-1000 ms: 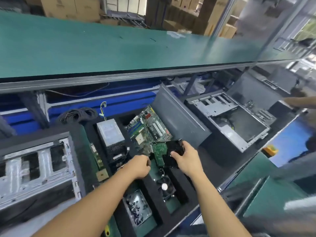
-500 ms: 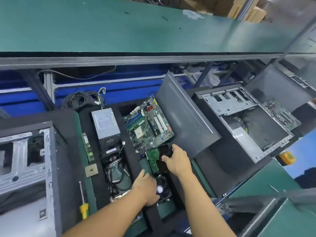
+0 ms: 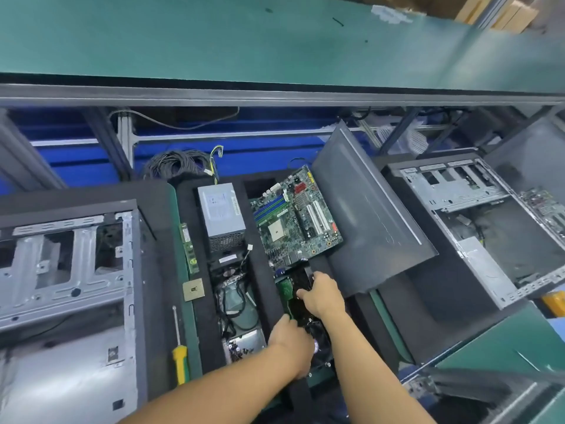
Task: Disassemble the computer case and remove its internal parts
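Gripping the hard drive (image 3: 294,290) by its far edge, the right hand (image 3: 322,296) is curling its fingers round it. The left hand (image 3: 290,341) is reaching its near corner, but I cannot tell whether it is pinching. The drive is lying in the foam tray (image 3: 263,270), at 6 o'clock of the motherboard (image 3: 296,215). It is probably being seated, so lowering it flat and keeping fingers off the green board seems wise. The fan (image 3: 321,347) is sitting just at 6 o'clock, and the side panel (image 3: 367,215) is crowding the wrist at 3. The power supply (image 3: 221,214) is lying at 10.
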A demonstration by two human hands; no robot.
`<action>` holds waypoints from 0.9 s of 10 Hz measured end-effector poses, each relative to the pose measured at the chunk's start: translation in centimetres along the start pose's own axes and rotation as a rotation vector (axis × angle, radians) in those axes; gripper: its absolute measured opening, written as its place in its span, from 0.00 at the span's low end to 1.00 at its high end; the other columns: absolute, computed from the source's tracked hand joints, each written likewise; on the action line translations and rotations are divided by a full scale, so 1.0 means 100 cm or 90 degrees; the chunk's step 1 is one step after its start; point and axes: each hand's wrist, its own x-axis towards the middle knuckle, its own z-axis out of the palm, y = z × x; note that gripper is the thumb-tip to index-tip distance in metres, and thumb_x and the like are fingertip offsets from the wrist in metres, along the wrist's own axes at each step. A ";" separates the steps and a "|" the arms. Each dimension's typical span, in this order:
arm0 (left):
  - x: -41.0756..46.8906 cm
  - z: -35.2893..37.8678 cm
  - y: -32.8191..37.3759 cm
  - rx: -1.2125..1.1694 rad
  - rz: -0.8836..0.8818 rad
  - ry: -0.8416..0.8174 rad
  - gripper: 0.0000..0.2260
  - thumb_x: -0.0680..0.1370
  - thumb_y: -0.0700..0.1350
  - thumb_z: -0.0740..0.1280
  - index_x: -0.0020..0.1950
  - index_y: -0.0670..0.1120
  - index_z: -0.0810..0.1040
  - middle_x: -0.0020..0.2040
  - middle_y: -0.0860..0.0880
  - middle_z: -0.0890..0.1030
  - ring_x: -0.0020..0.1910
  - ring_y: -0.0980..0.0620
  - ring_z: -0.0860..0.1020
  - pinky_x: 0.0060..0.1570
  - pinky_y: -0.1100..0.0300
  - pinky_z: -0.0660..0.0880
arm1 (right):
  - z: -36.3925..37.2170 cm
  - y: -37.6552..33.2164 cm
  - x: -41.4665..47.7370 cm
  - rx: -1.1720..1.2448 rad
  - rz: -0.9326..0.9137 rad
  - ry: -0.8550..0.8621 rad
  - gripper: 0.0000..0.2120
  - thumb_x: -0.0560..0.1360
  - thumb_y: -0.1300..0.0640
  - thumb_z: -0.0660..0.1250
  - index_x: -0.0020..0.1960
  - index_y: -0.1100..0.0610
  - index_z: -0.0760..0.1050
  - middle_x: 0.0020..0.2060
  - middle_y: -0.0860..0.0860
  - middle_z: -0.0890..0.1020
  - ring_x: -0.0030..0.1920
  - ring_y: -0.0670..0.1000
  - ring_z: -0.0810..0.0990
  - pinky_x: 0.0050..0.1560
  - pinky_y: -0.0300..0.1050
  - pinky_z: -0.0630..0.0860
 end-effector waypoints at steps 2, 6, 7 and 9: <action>-0.009 0.003 -0.011 -0.036 0.028 0.030 0.17 0.83 0.50 0.57 0.67 0.45 0.74 0.64 0.44 0.77 0.64 0.43 0.72 0.64 0.51 0.64 | 0.009 0.003 0.012 0.025 0.009 0.002 0.28 0.80 0.53 0.69 0.74 0.62 0.63 0.67 0.61 0.76 0.65 0.62 0.76 0.58 0.52 0.75; -0.033 -0.011 -0.046 -0.220 0.017 0.130 0.10 0.79 0.42 0.59 0.55 0.41 0.77 0.55 0.40 0.80 0.56 0.40 0.76 0.53 0.48 0.70 | 0.023 0.020 -0.002 -0.175 -0.042 0.135 0.30 0.80 0.51 0.64 0.78 0.59 0.58 0.66 0.57 0.67 0.65 0.58 0.69 0.63 0.48 0.70; -0.041 -0.012 -0.057 -0.222 -0.021 0.137 0.11 0.80 0.43 0.59 0.57 0.42 0.76 0.57 0.42 0.79 0.57 0.41 0.75 0.56 0.47 0.70 | 0.018 0.017 -0.006 -0.178 -0.011 0.104 0.35 0.79 0.50 0.65 0.79 0.59 0.53 0.70 0.57 0.63 0.68 0.60 0.66 0.66 0.52 0.68; -0.062 -0.020 -0.091 -0.256 -0.111 0.112 0.15 0.81 0.45 0.58 0.65 0.44 0.75 0.62 0.44 0.76 0.61 0.42 0.75 0.62 0.46 0.69 | 0.024 -0.012 -0.021 -0.109 -0.030 0.176 0.30 0.78 0.53 0.64 0.77 0.57 0.59 0.70 0.57 0.63 0.68 0.60 0.65 0.67 0.54 0.65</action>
